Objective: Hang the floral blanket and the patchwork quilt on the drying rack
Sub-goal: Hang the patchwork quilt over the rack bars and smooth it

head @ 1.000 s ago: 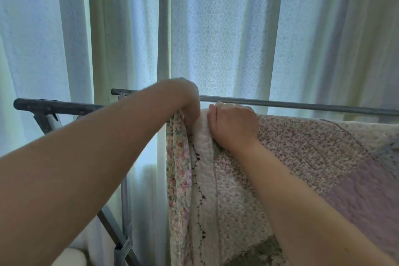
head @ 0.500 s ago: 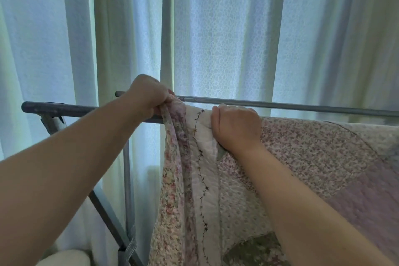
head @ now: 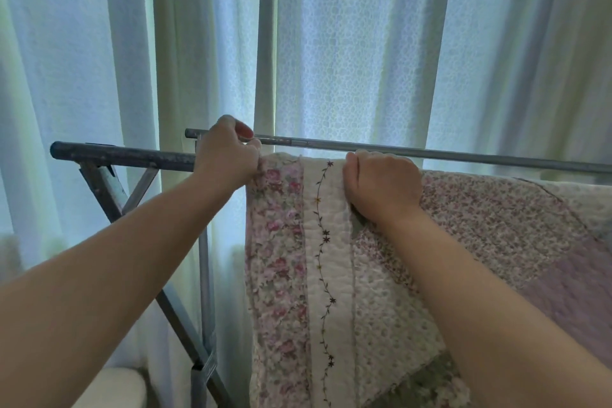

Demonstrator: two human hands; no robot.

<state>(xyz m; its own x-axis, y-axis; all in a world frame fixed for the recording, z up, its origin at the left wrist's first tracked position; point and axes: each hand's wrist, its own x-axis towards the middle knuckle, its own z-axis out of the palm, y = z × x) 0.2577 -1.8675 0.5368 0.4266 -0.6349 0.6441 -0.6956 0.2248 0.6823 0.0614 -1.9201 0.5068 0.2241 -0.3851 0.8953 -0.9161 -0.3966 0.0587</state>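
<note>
The patchwork quilt (head: 490, 228) hangs over the near bar of the grey metal drying rack (head: 126, 156). Its left border, a pink floral strip beside a white strip with an embroidered vine, drops straight down. My left hand (head: 225, 152) pinches the quilt's top left corner at the bar. My right hand (head: 381, 185) is closed on the quilt's top edge a little to the right. A separate floral blanket cannot be told apart in this view.
A second, thinner rack bar (head: 430, 152) runs behind the quilt. The rack's crossed legs (head: 185, 334) stand at lower left. White sheer curtains (head: 347, 43) hang close behind. A pale rounded object (head: 112, 387) sits low at the left.
My left hand has pulled the quilt's left edge leftward along the bar, and the bunched border now hangs flat. My right hand has held its grip.
</note>
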